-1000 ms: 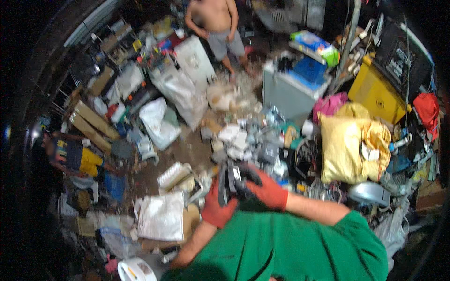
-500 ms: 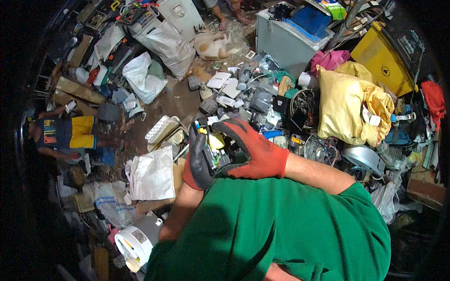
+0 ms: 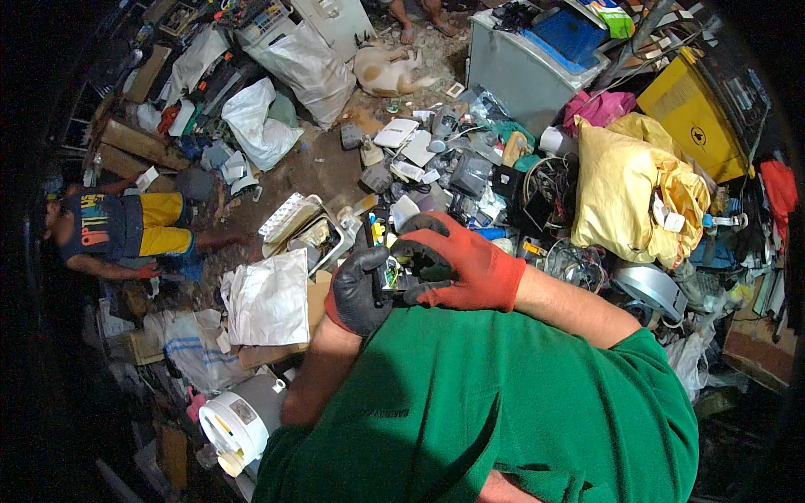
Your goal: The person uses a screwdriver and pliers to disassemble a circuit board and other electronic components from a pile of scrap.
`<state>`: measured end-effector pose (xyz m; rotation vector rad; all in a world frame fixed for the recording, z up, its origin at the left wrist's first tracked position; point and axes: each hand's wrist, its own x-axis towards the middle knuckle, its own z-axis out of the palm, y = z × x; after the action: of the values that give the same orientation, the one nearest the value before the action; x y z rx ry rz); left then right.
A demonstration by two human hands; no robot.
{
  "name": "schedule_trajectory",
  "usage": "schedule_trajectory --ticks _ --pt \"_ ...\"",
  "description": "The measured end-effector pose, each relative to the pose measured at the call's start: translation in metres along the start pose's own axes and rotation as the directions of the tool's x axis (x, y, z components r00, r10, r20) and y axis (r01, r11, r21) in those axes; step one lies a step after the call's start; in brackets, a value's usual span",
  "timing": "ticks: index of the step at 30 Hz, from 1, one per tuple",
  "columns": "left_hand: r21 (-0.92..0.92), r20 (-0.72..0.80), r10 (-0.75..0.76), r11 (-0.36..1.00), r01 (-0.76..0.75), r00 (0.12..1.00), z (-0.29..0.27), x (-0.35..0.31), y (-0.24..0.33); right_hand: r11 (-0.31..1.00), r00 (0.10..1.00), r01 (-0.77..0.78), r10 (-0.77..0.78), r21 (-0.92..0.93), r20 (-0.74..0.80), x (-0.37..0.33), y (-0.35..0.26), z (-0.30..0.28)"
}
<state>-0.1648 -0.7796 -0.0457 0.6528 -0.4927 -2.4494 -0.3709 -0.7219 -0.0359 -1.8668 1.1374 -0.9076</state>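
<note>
In front of my green shirt I hold a small black-cased electronic device [image 3: 391,275], with colourful wires or parts showing inside. My left hand [image 3: 360,290], in a red and black glove, is closed round its left side. Gloved the same way, my right hand [image 3: 470,267] curls round the right side, thumb low and fingers above. These fingers hide much of the device, so its exact kind is unclear. Just beyond lies a heap of discarded electronics [image 3: 444,163] with grey and white plastic casings.
White sacks [image 3: 306,71] and a flattened white bag [image 3: 267,298] lie to the left. A yellow sack [image 3: 625,197] and a grey cabinet [image 3: 520,75] stand right. A dog [image 3: 387,70] lies at the far side. Another person [image 3: 117,225] is at far left; a white bucket [image 3: 239,423] stands near.
The device has tilted in my hands, so less of its inside shows. My left fingers have moved across its front. At the left, the other person's arm has shifted.
</note>
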Motion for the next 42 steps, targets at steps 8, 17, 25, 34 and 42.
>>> schedule_trajectory --ticks 8,17,25,34,42 --pt "0.086 0.005 0.003 0.996 -0.003 1.000 0.007 -0.006 0.003 0.996 0.997 0.075 -0.074 0.049 -0.022 0.004 0.008 -0.001" --pt "0.691 0.050 -0.029 0.723 -0.013 0.998 0.026 -0.033 0.029 1.000 0.997 -0.017 0.016 -0.007 -0.069 0.003 0.005 0.002" --pt "0.822 -0.015 0.234 0.557 -0.121 0.972 0.019 -0.045 0.013 0.973 0.973 -0.192 0.205 0.126 -0.101 0.000 0.010 0.009" --pt "0.882 0.205 0.500 0.278 -0.381 0.841 0.031 -0.027 -0.007 0.944 0.985 -0.168 0.175 0.283 -0.001 0.002 0.006 0.011" --pt "0.827 0.457 0.637 -0.046 -0.560 0.621 0.040 -0.013 -0.014 0.839 0.996 -0.074 0.041 0.538 0.073 -0.008 -0.012 0.008"
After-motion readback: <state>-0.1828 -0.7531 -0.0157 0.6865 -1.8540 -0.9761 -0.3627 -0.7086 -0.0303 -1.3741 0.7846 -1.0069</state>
